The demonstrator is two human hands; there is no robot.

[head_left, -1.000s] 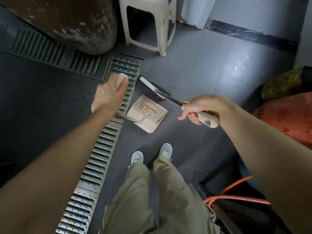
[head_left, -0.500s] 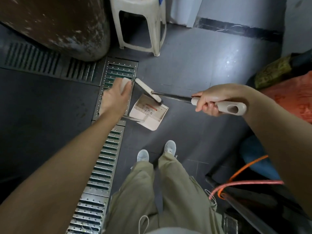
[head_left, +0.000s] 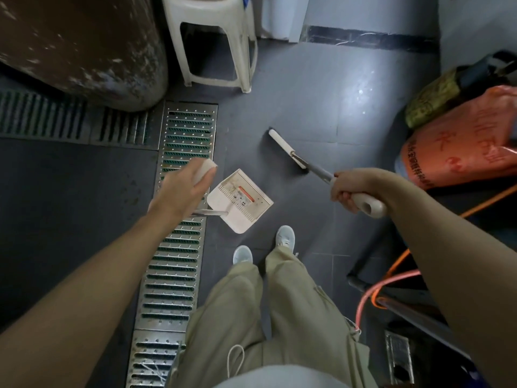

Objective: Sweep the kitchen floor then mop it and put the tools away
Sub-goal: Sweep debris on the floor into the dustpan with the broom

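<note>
My left hand (head_left: 181, 189) grips the white top of the dustpan's long handle. The cream dustpan (head_left: 240, 201) rests on the grey floor just in front of my shoes, beside the metal drain grate (head_left: 179, 247). My right hand (head_left: 352, 186) grips the white handle of the broom. The white broom head (head_left: 285, 149) sits on the floor to the upper right of the dustpan, a gap apart from it, with its dark bristles facing the pan.
A white plastic stool (head_left: 215, 37) stands ahead, next to a large rusty brown drum (head_left: 81, 46). An orange bag (head_left: 461, 147) and a dark green bundle (head_left: 430, 96) crowd the right side. Orange hoses (head_left: 391, 278) lie at lower right.
The broom head has swung right, away from the dustpan's mouth. My right hand moved down and right with the handle. The dustpan has stayed about where it was.
</note>
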